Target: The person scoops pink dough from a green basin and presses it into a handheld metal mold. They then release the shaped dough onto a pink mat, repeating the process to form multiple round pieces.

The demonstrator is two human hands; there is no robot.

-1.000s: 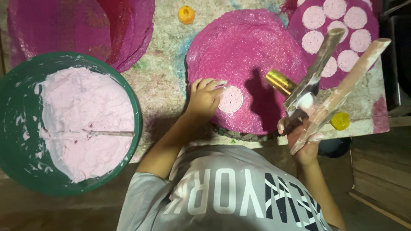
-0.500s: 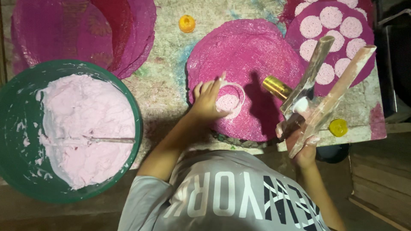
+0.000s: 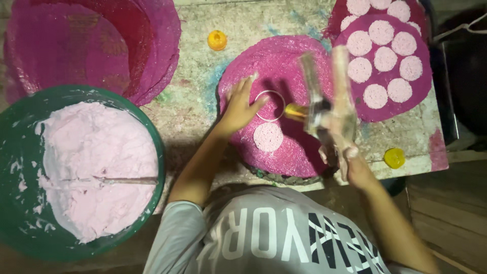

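Head view, left to right: green basin of pink paste near left. Left hand, fingers spread, steadies ring mould on centre magenta mat, beyond one formed disc. Right hand grips blurred paste-coated sticks. Judged: mould-filling step; next needs paste placed inside the ring.

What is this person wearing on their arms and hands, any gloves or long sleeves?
No gloves: the left hand and right hand are bare, as are both forearms. The short grey sleeve of a T-shirt with large white lettering ends above the left elbow. No watch or rings show.
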